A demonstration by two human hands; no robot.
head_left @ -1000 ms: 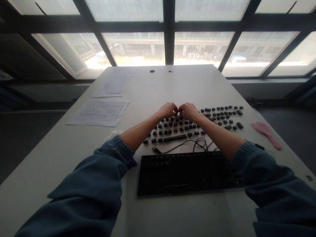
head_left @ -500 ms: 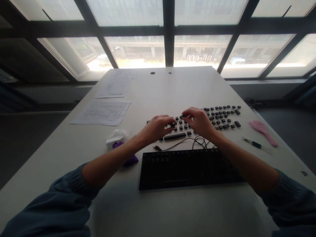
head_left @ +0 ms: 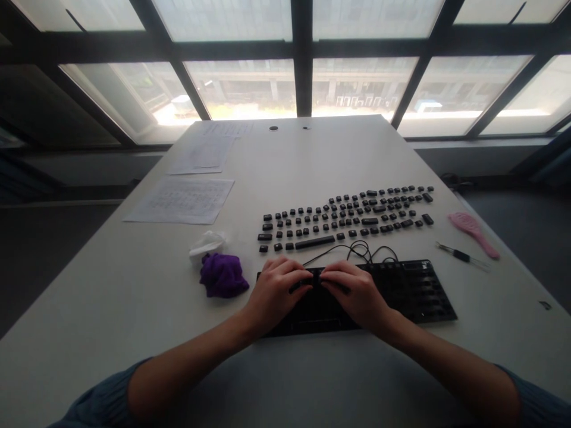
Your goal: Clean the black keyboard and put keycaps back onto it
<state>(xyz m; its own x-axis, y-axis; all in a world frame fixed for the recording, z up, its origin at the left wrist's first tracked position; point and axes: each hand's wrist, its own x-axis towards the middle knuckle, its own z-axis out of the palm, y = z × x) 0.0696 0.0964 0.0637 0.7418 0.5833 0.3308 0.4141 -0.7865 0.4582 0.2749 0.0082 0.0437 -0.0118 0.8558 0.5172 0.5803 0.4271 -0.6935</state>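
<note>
Big windows sit behind the white table [head_left: 312, 160]. I see my left hand [head_left: 276, 291] and right hand [head_left: 357, 294] lying curled on the black keyboard [head_left: 414, 291], fingertips pinching something small and dark; I cannot tell what. Loose keycaps [head_left: 343, 217] lie in rows just behind.

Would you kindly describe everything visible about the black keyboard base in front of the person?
The keyboard base is a flat black frame, plastic by its look, lying level on the white table near its front edge. Its right part shows bare rows without caps. The left hand and right hand rest on its left half, fingertips meeting. A black cable loops just behind it.
</note>
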